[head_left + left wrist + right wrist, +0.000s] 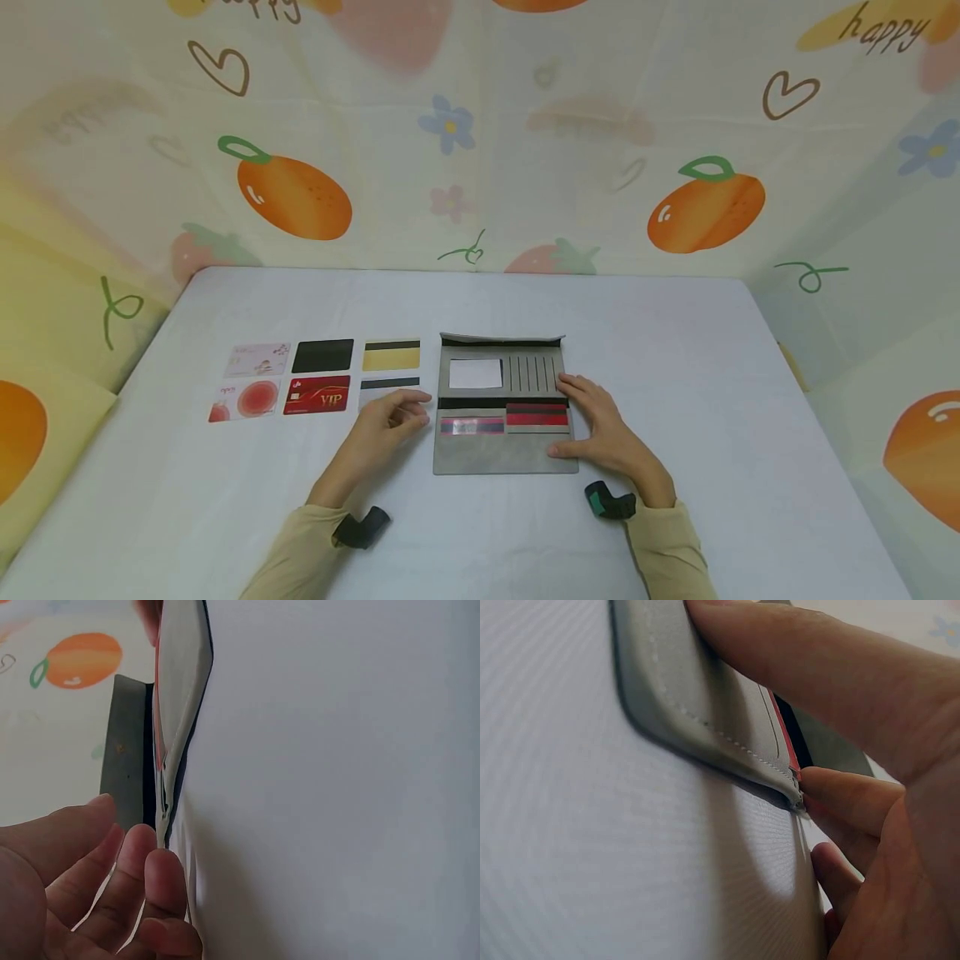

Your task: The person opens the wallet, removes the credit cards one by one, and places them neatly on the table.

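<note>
A grey wallet (pixel 472 454) lies unfolded on the table. A red card (pixel 536 419) sits in its lower right pocket, a pink-edged card (pixel 468 427) in the lower left one, and a white card (pixel 475 373) shows in the upper half. My right hand (pixel 606 429) rests at the wallet's right side, thumb on the lower panel and fingers along the edge; the right wrist view shows the thumb (pixel 795 645) lying nearly straight over it. Just off the wallet's left edge, my left hand (pixel 386 429) holds nothing, its fingers (pixel 135 862) loosely bent.
Left of the wallet lie loose cards in two rows: a pale pink card (pixel 257 360), a black card (pixel 322 356) and a gold card (pixel 392 358) behind; a pink-and-white card (pixel 243 400), a red VIP card (pixel 317 394) and a striped card (pixel 375 393), partly hidden by my left hand, in front.
</note>
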`<move>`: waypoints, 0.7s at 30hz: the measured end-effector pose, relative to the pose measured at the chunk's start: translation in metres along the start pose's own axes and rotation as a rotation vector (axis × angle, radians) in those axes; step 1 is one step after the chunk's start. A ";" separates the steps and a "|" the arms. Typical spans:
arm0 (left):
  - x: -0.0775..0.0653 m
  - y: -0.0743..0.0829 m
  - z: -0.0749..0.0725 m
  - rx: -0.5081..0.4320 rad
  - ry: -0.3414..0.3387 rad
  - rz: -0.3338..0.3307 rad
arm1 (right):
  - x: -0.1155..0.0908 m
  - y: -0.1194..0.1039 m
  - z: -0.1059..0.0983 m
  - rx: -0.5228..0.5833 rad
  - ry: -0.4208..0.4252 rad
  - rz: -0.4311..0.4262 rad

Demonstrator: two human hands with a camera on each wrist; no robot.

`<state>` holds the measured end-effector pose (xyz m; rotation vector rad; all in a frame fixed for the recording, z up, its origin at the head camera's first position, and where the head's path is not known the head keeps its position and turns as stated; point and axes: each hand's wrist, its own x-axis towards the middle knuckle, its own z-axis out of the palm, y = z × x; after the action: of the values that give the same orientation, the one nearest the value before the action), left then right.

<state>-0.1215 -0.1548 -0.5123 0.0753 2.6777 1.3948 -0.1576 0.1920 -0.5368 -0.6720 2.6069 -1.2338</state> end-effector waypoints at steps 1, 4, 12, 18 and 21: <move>0.001 0.000 0.001 -0.001 -0.003 0.005 | 0.000 0.000 0.000 -0.001 0.000 0.002; 0.002 0.002 0.005 0.003 -0.011 0.015 | 0.000 -0.001 -0.001 0.006 -0.002 0.006; 0.004 0.005 0.015 0.007 -0.030 0.011 | 0.000 0.000 0.000 0.007 -0.008 0.012; 0.004 0.009 0.018 0.029 -0.047 -0.002 | -0.001 0.001 0.000 0.005 -0.010 0.013; 0.004 0.010 0.019 0.044 -0.065 0.003 | -0.001 0.001 0.000 0.000 -0.008 0.009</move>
<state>-0.1231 -0.1334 -0.5155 0.1271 2.6561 1.3113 -0.1573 0.1926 -0.5375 -0.6630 2.6004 -1.2257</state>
